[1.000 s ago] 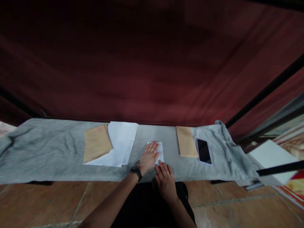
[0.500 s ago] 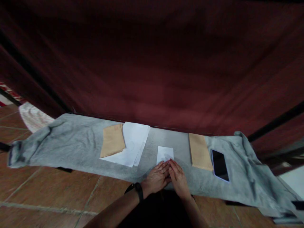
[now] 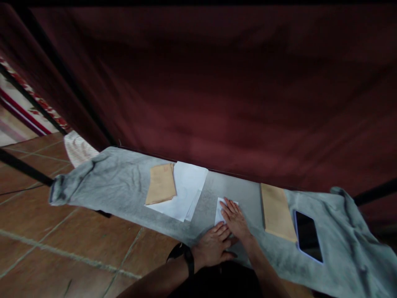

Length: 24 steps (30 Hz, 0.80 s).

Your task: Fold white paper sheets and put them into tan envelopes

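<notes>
A small white folded paper (image 3: 218, 212) lies flat on the grey cloth (image 3: 124, 174) in front of me. My right hand (image 3: 235, 218) rests on top of it, fingers stretched out and pressing toward its far edge. Lower and to the left, my left hand (image 3: 214, 245) lies flat with its fingers extended at the paper's near end; a black band circles that wrist. Both hands cover much of the paper, so its near part is hidden. Neither hand grips anything.
To the left, brown envelopes (image 3: 161, 184) lie partly over white sheets (image 3: 190, 182). On the right are a stack of brown envelopes (image 3: 277, 213) and a phone (image 3: 308, 236) with a dark screen. A dark red curtain (image 3: 201, 103) hangs behind the cloth-covered surface.
My right hand has slid forward over the paper, away from my left hand, which stays at the near end. The view has turned slightly left, so everything appears shifted right.
</notes>
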Tool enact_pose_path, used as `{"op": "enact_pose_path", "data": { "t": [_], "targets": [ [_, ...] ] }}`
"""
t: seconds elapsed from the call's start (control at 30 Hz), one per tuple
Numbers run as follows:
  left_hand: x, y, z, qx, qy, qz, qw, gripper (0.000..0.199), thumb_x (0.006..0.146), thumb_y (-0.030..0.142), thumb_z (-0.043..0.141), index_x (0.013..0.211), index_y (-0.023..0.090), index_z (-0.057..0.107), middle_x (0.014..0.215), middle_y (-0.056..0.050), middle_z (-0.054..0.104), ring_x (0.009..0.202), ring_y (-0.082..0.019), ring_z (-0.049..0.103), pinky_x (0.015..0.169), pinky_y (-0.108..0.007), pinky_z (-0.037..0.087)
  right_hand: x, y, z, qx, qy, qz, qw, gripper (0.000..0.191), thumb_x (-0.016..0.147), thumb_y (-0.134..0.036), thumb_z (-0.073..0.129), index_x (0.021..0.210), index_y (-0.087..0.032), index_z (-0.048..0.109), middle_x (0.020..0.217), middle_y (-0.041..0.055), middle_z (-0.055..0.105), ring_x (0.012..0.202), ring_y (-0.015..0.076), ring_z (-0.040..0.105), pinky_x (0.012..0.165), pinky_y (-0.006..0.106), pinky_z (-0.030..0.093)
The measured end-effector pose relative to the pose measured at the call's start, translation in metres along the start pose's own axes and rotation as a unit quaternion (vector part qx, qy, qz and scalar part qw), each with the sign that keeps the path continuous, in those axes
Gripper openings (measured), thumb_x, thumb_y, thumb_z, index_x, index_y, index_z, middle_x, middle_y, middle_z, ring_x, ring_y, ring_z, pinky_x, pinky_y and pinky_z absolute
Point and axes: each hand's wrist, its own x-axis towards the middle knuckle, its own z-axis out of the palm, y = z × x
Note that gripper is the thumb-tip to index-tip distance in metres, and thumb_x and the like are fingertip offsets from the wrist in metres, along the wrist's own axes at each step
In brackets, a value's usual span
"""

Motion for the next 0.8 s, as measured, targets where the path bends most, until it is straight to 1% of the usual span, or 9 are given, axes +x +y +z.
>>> {"op": "enact_pose_path", "data": {
  "t": [0.27,0.37,0.43,0.5,0.6,0.63,0.7,0.73,0.8],
  "targets": [
    [-0.012,0.02,-0.004,-0.038,0.006,-0.037,0.999,0.064,0.099,0.054,0.044,0.153,0.021,0.035,0.155,-0.011,0.043,0.147,-0.024,0.034,0.122,-0.039,0.023,0.001,0.001,0.005,-0.018,0.011,0.003,1.0,0.048,0.104,-0.031,0.032,0.15,-0.024,0.043,0.16,0.0069,0.033,0.146,0.0243,0.034,0.119,0.047,0.029],
    [-0.019,0.013,-0.009,-0.08,0.022,-0.065,0.994,0.055,0.101,0.043,0.044,0.152,0.025,0.037,0.153,-0.007,0.048,0.144,-0.02,0.038,0.12,-0.038,0.031,-0.004,-0.006,-0.001,-0.021,0.028,0.0,0.999,0.05,0.104,-0.033,0.033,0.152,-0.021,0.04,0.161,0.0087,0.031,0.147,0.0252,0.033,0.118,0.048,0.03],
    [-0.029,-0.009,-0.019,-0.087,0.076,-0.14,0.983,0.05,0.1,0.035,0.045,0.149,0.028,0.04,0.15,-0.004,0.051,0.141,-0.02,0.042,0.117,-0.041,0.036,-0.013,-0.015,-0.005,-0.02,0.052,-0.006,0.998,0.052,0.104,-0.036,0.034,0.154,-0.022,0.035,0.162,0.0083,0.028,0.148,0.0259,0.031,0.119,0.049,0.029],
    [-0.046,-0.046,-0.036,-0.073,0.176,-0.26,0.946,0.044,0.098,0.032,0.045,0.142,0.026,0.051,0.143,-0.007,0.058,0.137,-0.023,0.047,0.114,-0.045,0.04,-0.027,-0.026,-0.006,-0.024,0.069,-0.013,0.997,0.054,0.103,-0.039,0.036,0.155,-0.025,0.033,0.163,0.0056,0.026,0.149,0.0271,0.029,0.119,0.051,0.028],
    [-0.079,-0.118,-0.069,-0.004,0.285,-0.462,0.84,0.044,0.096,0.035,0.043,0.132,0.014,0.056,0.13,-0.018,0.062,0.125,-0.031,0.055,0.105,-0.049,0.045,-0.05,-0.04,-0.003,-0.041,0.071,-0.009,0.997,0.053,0.102,-0.04,0.039,0.154,-0.027,0.035,0.163,0.0051,0.026,0.148,0.0293,0.031,0.118,0.053,0.028],
    [-0.09,-0.14,-0.079,0.029,0.28,-0.529,0.8,0.048,0.095,0.038,0.044,0.132,0.011,0.055,0.13,-0.022,0.06,0.123,-0.034,0.055,0.104,-0.051,0.044,-0.056,-0.044,-0.001,-0.047,0.069,-0.007,0.997,0.053,0.102,-0.04,0.04,0.153,-0.026,0.037,0.163,0.0063,0.027,0.147,0.0296,0.033,0.117,0.053,0.029],
    [-0.109,-0.175,-0.095,0.047,0.204,-0.636,0.742,0.054,0.09,0.046,0.049,0.127,0.008,0.055,0.123,-0.025,0.061,0.119,-0.037,0.057,0.1,-0.051,0.044,-0.063,-0.047,0.002,-0.052,0.066,-0.002,0.997,0.053,0.102,-0.04,0.04,0.152,-0.024,0.039,0.161,0.0089,0.031,0.144,0.0294,0.037,0.117,0.053,0.03],
    [-0.116,-0.186,-0.1,0.03,0.156,-0.662,0.733,0.054,0.087,0.05,0.052,0.122,0.009,0.057,0.119,-0.024,0.063,0.117,-0.037,0.058,0.098,-0.049,0.044,-0.065,-0.048,0.002,-0.052,0.065,-0.001,0.997,0.053,0.102,-0.041,0.04,0.152,-0.023,0.039,0.16,0.0097,0.033,0.143,0.0292,0.039,0.117,0.053,0.03],
    [-0.123,-0.198,-0.102,0.018,0.136,-0.676,0.724,0.053,0.08,0.053,0.06,0.111,0.011,0.06,0.116,-0.023,0.064,0.115,-0.04,0.058,0.095,-0.048,0.045,-0.066,-0.049,0.003,-0.049,0.068,0.004,0.996,0.053,0.102,-0.042,0.041,0.151,-0.023,0.04,0.159,0.0102,0.035,0.142,0.0291,0.04,0.117,0.053,0.029]
  ]
}}
